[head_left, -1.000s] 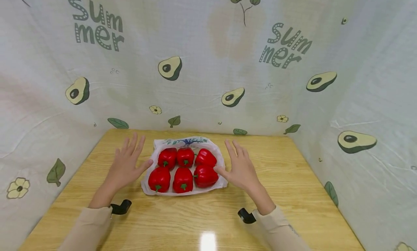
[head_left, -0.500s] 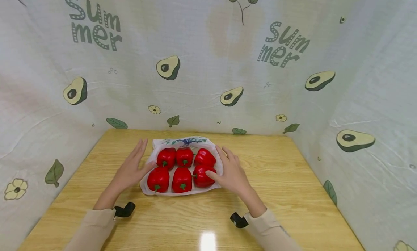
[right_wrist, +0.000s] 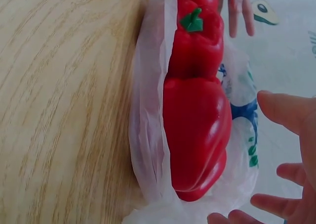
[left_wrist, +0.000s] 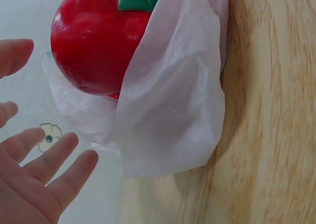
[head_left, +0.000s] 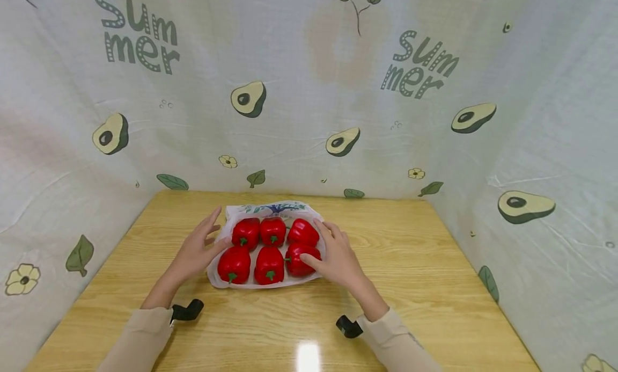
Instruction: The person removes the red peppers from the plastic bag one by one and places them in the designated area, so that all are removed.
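Several red bell peppers (head_left: 269,262) with green stems lie in two rows in a white plastic bag (head_left: 236,213), its edge folded low around them. My left hand (head_left: 193,254) hovers at the bag's left side with fingers spread and slightly bent. The left wrist view shows a gap between those fingers and the nearest pepper (left_wrist: 98,41). At the right side is my right hand (head_left: 338,259), its thumb over the front right pepper (head_left: 295,258). In the right wrist view its fingertips overlap the bag's edge (right_wrist: 148,100); whether they touch, I cannot tell. Neither hand grips anything.
A light wooden table (head_left: 270,329) carries the bag. Behind and at both sides hangs a pale cloth (head_left: 289,66) with printed avocados and leaves. Each wrist bears a black camera mount (head_left: 188,310) near the sleeve cuff.
Both hands have come inward to the bag's sides, the right one travelling farther left. Their fingers are lower and more bent than before. The peppers and bag stay in place.
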### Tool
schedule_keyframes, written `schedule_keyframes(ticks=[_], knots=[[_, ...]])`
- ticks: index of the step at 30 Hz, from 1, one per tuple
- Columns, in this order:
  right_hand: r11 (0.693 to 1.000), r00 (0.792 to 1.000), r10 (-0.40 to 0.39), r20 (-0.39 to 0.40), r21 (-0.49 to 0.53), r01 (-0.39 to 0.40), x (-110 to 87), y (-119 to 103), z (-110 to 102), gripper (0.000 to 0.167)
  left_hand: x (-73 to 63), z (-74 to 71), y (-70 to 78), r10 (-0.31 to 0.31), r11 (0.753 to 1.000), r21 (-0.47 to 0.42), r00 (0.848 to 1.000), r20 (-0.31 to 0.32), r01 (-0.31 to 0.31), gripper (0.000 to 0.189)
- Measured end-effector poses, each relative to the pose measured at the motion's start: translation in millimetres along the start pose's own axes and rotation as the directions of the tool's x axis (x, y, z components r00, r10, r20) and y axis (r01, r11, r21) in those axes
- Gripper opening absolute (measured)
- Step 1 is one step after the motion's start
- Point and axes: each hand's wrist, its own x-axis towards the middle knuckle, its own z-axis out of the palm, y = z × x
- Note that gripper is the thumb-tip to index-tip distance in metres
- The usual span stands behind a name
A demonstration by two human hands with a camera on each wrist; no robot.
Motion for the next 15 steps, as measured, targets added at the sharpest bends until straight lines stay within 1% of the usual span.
schedule_keyframes(ticks=[4, 7, 11, 15], knots=[[1.0, 1.0, 0.005, 0.01, 0.011, -0.005, 1.1, -1.2, 3.2, 0.089, -1.4, 0.2, -2.8, -0.032, 0.998, -0.051, 0.999, -0.001, 0.032, 0.084], [1.0, 1.0, 0.012, 0.017, 0.009, -0.012, 2.3, -1.4, 6.1, 0.088, -2.2, -0.2, -4.5, -0.037, 0.996, -0.087, 0.999, 0.004, 0.037, 0.08], [1.0, 1.0, 0.017, 0.026, 0.008, -0.017, 3.2, -2.7, 9.3, 0.087, -2.8, -1.0, -4.3, -0.017, 0.992, -0.128, 1.0, 0.01, 0.018, 0.072], [0.999, 0.999, 0.025, 0.038, 0.024, -0.026, 3.4, -3.5, 12.8, 0.085, -3.1, -2.0, -3.1, 0.009, 0.99, -0.143, 1.0, 0.012, -0.007, 0.065]])
